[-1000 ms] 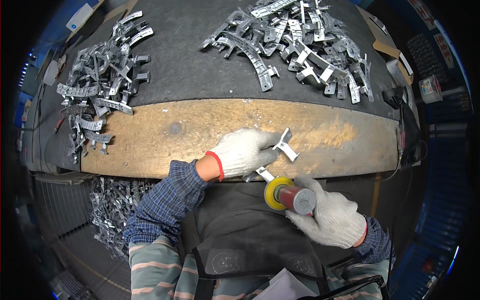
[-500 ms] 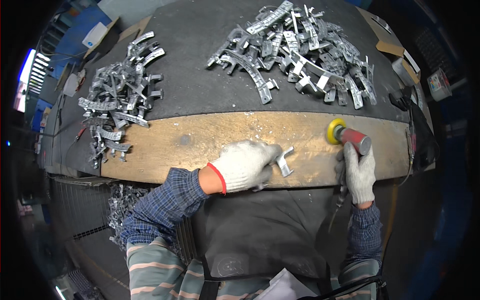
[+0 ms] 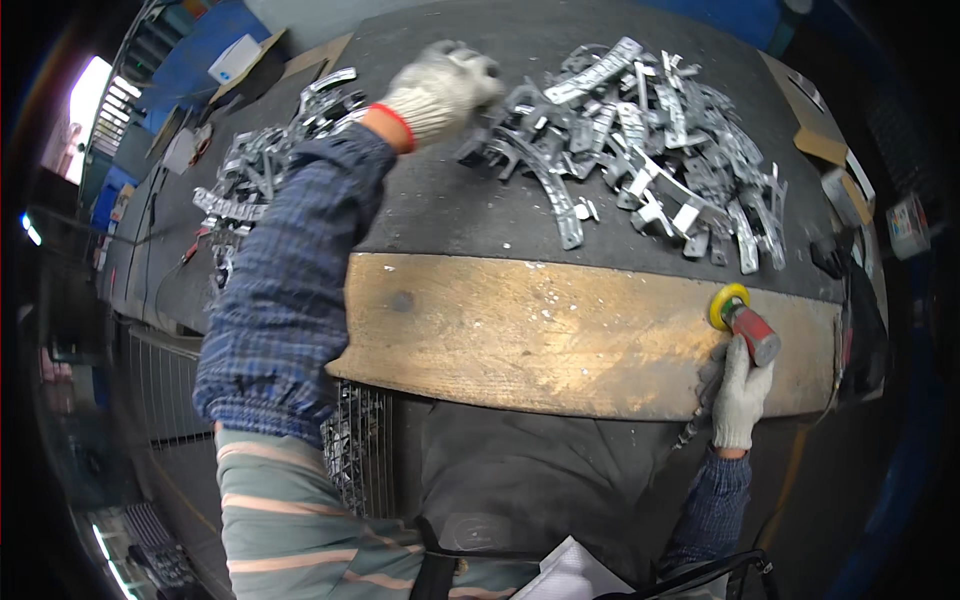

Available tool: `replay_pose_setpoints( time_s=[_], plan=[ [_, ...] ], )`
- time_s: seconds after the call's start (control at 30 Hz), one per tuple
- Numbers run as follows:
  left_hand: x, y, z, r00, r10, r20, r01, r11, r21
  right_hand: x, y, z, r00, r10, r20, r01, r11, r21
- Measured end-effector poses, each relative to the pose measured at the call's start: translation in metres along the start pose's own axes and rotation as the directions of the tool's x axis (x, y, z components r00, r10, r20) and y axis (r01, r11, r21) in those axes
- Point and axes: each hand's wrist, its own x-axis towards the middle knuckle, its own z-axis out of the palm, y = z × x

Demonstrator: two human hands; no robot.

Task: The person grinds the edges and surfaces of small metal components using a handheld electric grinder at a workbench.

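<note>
Head view: left hand (image 3: 440,90) fingers curled on bracket pile (image 3: 650,150), right hand (image 3: 740,390) gripping grinder (image 3: 745,325).

White box (image 3: 238,58): far left of the bench top, beside a flat brown cardboard sheet (image 3: 312,55). Rectangular, white with a blue patch. Small carton (image 3: 906,222): right edge, near the bench's end, white with red and dark print on its face. No screens or signs seen.
</note>
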Motion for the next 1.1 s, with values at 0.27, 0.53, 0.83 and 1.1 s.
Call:
replay_pose_setpoints(
  time_s=[0.27,0.53,0.83,1.1],
  plan=[
    [0.001,0.057,0.061,0.931,-0.281,-0.233,0.108,0.821,-0.560,-0.002,-0.003,-0.012,0.975,0.216,-0.046,-0.218,0.975,-0.043],
    [-0.016,-0.087,0.117,0.819,-0.559,0.129,0.566,0.824,-0.030,-0.003,-0.014,-0.006,0.971,0.238,-0.002,-0.238,0.971,0.036],
    [-0.033,-0.138,0.193,0.700,-0.674,0.235,0.669,0.734,0.115,-0.005,-0.017,0.000,0.981,0.187,-0.047,-0.181,0.976,0.120],
    [-0.030,-0.112,0.103,0.680,-0.731,0.050,0.723,0.659,-0.208,-0.005,-0.007,-0.014,0.979,0.202,-0.015,-0.199,0.973,0.116]
  ],
)
